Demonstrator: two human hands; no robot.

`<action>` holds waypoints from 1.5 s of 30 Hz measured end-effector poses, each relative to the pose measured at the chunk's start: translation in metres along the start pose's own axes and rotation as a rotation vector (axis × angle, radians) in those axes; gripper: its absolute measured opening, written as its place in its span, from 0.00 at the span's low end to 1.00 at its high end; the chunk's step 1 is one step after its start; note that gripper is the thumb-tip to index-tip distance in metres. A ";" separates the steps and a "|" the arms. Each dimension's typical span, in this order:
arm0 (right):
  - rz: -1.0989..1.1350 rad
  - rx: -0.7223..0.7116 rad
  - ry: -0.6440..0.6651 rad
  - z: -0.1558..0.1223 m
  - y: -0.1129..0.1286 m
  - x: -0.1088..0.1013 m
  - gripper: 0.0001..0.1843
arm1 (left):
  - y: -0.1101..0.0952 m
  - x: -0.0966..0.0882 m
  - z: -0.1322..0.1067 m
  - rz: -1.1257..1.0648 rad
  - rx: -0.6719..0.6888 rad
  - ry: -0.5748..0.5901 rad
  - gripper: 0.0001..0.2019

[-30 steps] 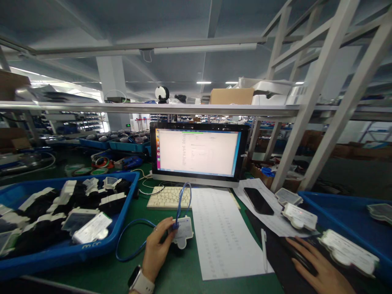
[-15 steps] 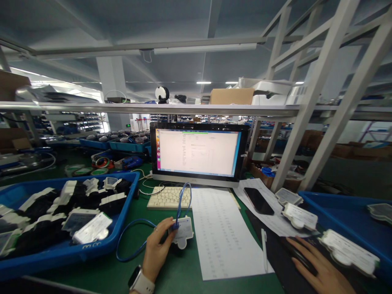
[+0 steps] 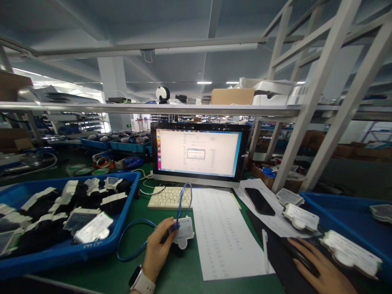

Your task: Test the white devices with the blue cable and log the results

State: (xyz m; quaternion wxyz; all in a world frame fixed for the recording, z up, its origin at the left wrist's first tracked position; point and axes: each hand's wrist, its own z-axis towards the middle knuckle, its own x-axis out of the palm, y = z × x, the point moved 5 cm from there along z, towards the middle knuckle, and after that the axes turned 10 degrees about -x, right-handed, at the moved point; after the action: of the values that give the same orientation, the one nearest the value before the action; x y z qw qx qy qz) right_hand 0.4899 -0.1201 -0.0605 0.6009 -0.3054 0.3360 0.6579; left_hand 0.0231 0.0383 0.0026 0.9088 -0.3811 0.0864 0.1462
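left to right: a blue bin (image 3: 122, 228) of white-cased units (image 3: 93, 228) with black pieces stands to the left of the fingers of the left hand (image 3: 157, 249). a blue cable (image 3: 179, 206) loops over the green tabletop (image 3: 180, 269) just left of these fingers and arches up beyond them. a watch (image 3: 145, 282) with a pale strap circles the left wrist. the left fingers pinch the cable's blue plug (image 3: 177, 226) against the left part of a white module (image 3: 185, 232), which projects just right of the fingertips; its contact with the tabletop is unclear. beyond these fingers lies a pale keyboard (image 3: 162, 197), and farther beyond, a monitor (image 3: 196, 163) shows a small dialog box, its text unreadable. right of the left fingers, a printed sheet (image 3: 226, 241) overlaps the keyboard. a dark phone (image 3: 259, 201) lies on paper beyond the right fingers; a white pen (image 3: 265, 251) rests along the printed sheet's edge, to their left. the fingers of the right hand (image 3: 324, 265) grasp a black mouse (image 3: 304, 259). further white modules (image 3: 301, 216) lie beyond and to the right of these fingers, beside a second bin (image 3: 343, 208), also blue.
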 end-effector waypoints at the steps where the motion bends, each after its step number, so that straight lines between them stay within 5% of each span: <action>1: -0.002 -0.002 -0.007 0.000 0.000 0.000 0.27 | 0.000 0.000 0.000 0.000 -0.003 0.002 0.10; 45: 0.012 0.053 0.015 0.007 0.011 -0.012 0.27 | 0.007 0.001 -0.001 0.012 -0.052 0.024 0.10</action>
State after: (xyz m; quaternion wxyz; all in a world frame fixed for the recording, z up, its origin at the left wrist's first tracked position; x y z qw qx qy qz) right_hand 0.4797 -0.1218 -0.0463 0.6025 -0.2923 0.3595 0.6499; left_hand 0.0214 0.0420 -0.0031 0.8965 -0.4060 0.0959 0.1491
